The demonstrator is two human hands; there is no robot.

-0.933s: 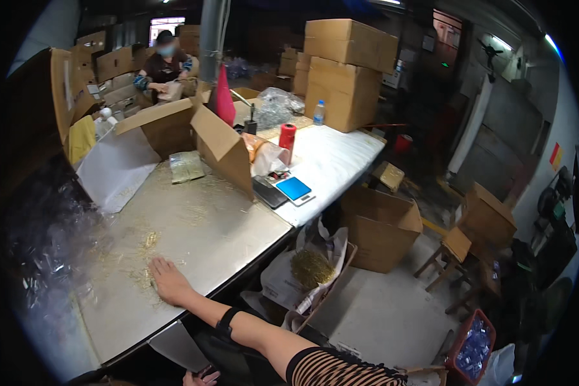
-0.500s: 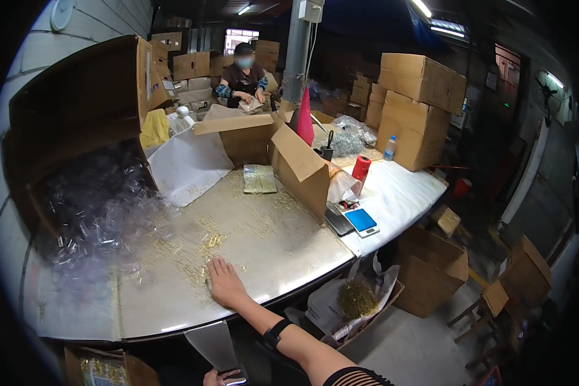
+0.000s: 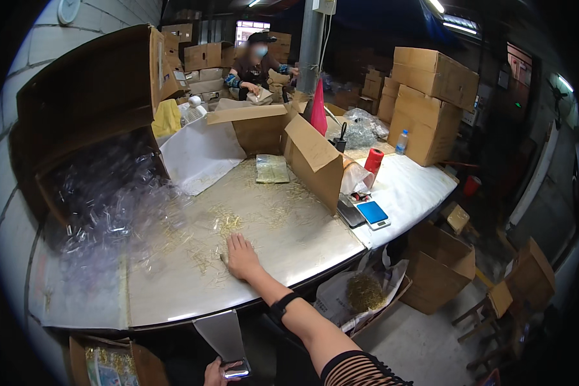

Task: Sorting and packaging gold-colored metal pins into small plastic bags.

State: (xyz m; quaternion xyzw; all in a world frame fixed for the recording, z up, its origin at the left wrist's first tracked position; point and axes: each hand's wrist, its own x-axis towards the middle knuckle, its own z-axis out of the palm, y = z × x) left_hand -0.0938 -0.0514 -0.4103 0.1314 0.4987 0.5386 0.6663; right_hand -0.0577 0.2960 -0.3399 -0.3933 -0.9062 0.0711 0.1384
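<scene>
My right hand (image 3: 241, 257) lies flat, palm down and fingers apart, on the pale tabletop (image 3: 289, 238) among small scattered gold-coloured pieces (image 3: 225, 224). It holds nothing, and a black band circles its wrist. My left hand (image 3: 213, 373) is at the bottom edge, below the table's rim. Its fingers are closed on the shiny handle end of a grey metal scoop (image 3: 222, 336) that rises to the table edge just in front of my right hand.
A heap of clear plastic bags (image 3: 109, 206) spills from a big open carton (image 3: 90, 103) at the left. An open box (image 3: 312, 161), a scale (image 3: 372, 213) and a red roll (image 3: 373, 159) stand to the right. Another person (image 3: 257, 64) works at the far end. A box of gold pieces (image 3: 365, 293) sits under the table.
The view has swung left and closer to the table. My right hand stays flat on the tabletop and has slid a little farther in among the gold pieces. The scoop has come into view.
</scene>
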